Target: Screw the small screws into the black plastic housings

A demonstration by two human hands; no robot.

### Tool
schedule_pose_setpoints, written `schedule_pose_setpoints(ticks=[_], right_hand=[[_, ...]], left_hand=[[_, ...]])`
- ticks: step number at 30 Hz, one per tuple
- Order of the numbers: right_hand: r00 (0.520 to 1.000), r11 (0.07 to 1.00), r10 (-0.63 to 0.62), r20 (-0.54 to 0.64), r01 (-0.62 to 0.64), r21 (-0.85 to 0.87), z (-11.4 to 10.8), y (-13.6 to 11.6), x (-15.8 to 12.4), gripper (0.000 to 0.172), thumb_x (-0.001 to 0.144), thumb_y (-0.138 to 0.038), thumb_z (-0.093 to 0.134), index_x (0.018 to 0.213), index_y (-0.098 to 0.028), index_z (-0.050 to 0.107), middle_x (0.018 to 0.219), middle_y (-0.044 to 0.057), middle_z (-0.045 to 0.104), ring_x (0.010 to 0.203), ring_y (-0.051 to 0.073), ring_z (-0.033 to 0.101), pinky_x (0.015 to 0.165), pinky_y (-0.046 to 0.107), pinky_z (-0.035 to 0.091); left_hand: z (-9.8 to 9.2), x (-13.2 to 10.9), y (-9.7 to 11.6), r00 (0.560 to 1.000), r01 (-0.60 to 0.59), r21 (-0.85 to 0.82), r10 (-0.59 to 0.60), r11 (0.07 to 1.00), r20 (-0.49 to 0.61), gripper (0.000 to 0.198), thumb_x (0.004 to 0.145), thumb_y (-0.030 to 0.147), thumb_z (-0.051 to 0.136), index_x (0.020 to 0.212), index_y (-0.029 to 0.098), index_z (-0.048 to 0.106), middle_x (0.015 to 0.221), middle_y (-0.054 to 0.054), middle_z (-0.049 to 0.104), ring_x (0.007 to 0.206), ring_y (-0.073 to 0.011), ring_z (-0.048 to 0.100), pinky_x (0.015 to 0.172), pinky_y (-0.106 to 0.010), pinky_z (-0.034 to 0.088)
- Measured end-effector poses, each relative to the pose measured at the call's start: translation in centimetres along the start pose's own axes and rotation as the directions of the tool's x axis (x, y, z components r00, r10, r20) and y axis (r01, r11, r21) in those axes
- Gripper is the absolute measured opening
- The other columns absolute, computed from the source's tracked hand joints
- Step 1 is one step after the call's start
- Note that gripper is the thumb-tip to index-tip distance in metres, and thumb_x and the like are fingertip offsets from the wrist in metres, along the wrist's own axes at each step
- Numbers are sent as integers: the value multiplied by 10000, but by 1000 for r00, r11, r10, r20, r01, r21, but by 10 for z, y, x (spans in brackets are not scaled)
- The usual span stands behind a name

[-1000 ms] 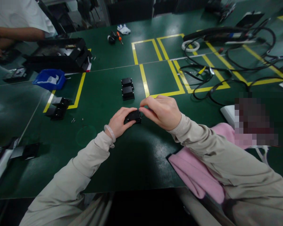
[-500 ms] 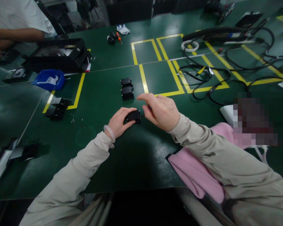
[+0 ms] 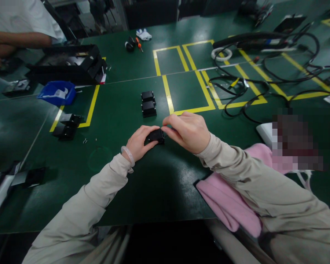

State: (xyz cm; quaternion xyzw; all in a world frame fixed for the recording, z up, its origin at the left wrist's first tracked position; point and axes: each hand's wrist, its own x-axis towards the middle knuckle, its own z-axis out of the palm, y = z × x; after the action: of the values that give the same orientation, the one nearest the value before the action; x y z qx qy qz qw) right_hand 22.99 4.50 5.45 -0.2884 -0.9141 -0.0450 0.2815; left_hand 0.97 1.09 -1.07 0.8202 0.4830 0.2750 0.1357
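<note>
A small black box-shaped part rests on the green table, and my left hand is wrapped round its left side, holding it down. My right hand comes in from the right with thumb and forefinger pinched together at the part's right end; what they pinch is too small to make out. Two more black parts of the same kind lie in a row just behind my hands.
Yellow tape squares mark the table. A blue bin, a black tray and loose black pieces lie to the left. Tangled black cables fill the right. A pink cloth lies near me. Another person's arm is far left.
My right hand had lifted its forefinger away from the part half a second ago; it has now come back down and pinched at the part's right end. My left hand stayed put.
</note>
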Motion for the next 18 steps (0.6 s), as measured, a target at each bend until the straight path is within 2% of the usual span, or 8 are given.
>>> schedule_pose_setpoints(ticks=[5, 11, 15, 18], right_hand=[[998, 1000, 21, -51, -22, -5, 0, -2, 1, 318, 999, -218, 318, 1125, -149, 601, 781, 27, 692, 639, 136, 566, 661, 281, 358], [1000, 999, -13, -2, 13, -53, 0, -1, 1, 347, 1020, -333, 340, 945, -148, 623, 675, 19, 658, 596, 131, 549, 659, 278, 352], [999, 1000, -11, -48, 9, -27, 0, -2, 1, 312, 998, -224, 322, 1076, -141, 612, 757, 27, 697, 637, 131, 580, 655, 273, 351], [1000, 1000, -6, -26, 6, -13, -1, -2, 1, 308, 1002, -264, 340, 1063, -141, 615, 767, 34, 701, 640, 131, 579, 658, 273, 355]], left_hand=[[0, 0, -1, 1000, -18, 2, 18, 1000, 3, 412, 931, 274, 617, 1327, 190, 535, 1212, -87, 628, 1139, -235, 590, 1005, -388, 489], [1, 0, -1, 999, -45, 9, 45, 999, -19, 396, 926, 259, 631, 1305, 182, 548, 1193, -83, 636, 1119, -225, 596, 990, -363, 492], [1, 1, -1, 999, -42, 0, 42, 999, -14, 411, 930, 266, 625, 1324, 190, 535, 1203, -82, 637, 1134, -232, 595, 1004, -388, 490], [0, 1, 0, 999, -31, 7, 32, 999, -11, 406, 929, 269, 623, 1318, 190, 539, 1202, -85, 637, 1134, -238, 596, 1004, -395, 492]])
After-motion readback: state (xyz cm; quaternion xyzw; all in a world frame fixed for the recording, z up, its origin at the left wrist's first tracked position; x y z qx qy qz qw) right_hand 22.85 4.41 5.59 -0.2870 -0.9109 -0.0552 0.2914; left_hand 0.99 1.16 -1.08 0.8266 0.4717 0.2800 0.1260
